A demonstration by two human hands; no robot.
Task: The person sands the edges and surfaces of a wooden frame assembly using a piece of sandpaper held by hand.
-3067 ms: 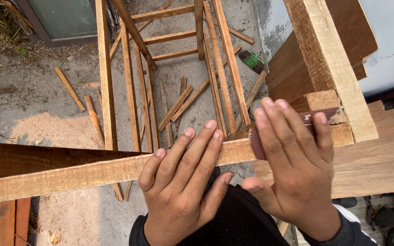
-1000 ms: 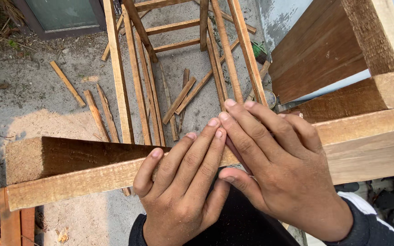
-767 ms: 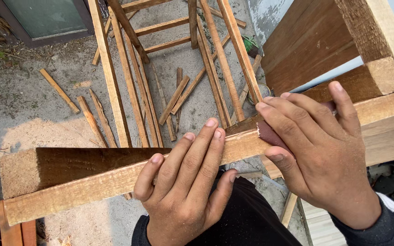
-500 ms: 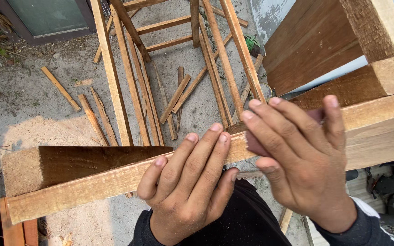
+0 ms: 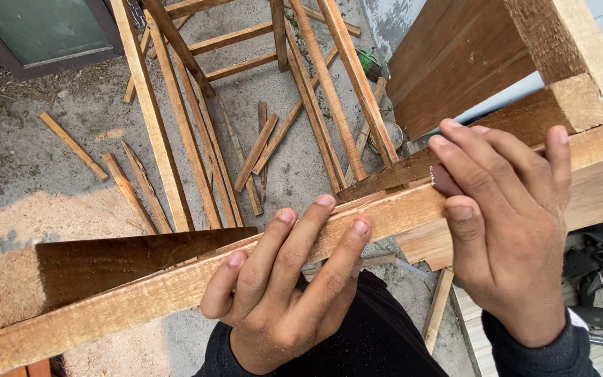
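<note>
A long pale wooden beam [image 5: 127, 297] runs across the view from lower left to upper right, with a darker plank face [image 5: 127, 262] behind its left part. My left hand [image 5: 280, 293] lies over the middle of the beam, its fingers stretched across the top edge and holding it. Further right on the same edge, my right hand [image 5: 507, 230] presses a small dark reddish piece of sandpaper [image 5: 443, 183] against the wood. Only a corner of the sandpaper shows under the fingers.
On the concrete ground below lie a slatted wooden frame [image 5: 197, 105], loose scrap sticks [image 5: 71, 143] and a patch of sawdust [image 5: 43, 216]. Thick brown boards [image 5: 455, 63] rise at the upper right. A dark-framed panel [image 5: 43, 28] stands at the top left.
My right hand has slid back and forth along the beam's top edge with the sandpaper and is now further right. My left hand has stayed on the beam.
</note>
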